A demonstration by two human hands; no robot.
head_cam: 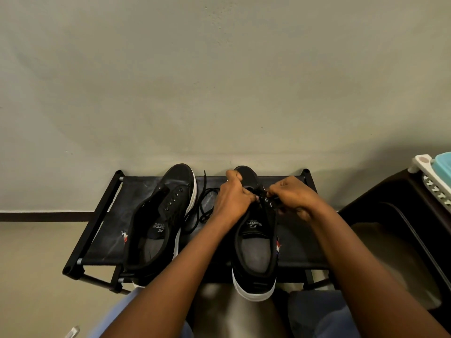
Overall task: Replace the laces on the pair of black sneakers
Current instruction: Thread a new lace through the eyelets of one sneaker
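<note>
Fingers of the left hand and right hand pinch a thin black lace at the eyelets of the right-hand black canvas sneaker on the black fabric shoe rack, where a frayed tip could miss its eyelet.

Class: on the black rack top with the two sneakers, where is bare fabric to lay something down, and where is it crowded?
Free: the strip of black fabric rack top left of the unlaced black sneaker, and the near right corner beside the second sneaker. Crowded: between the shoes, where the loose black lace lies, and where the left hand and right hand work.
</note>
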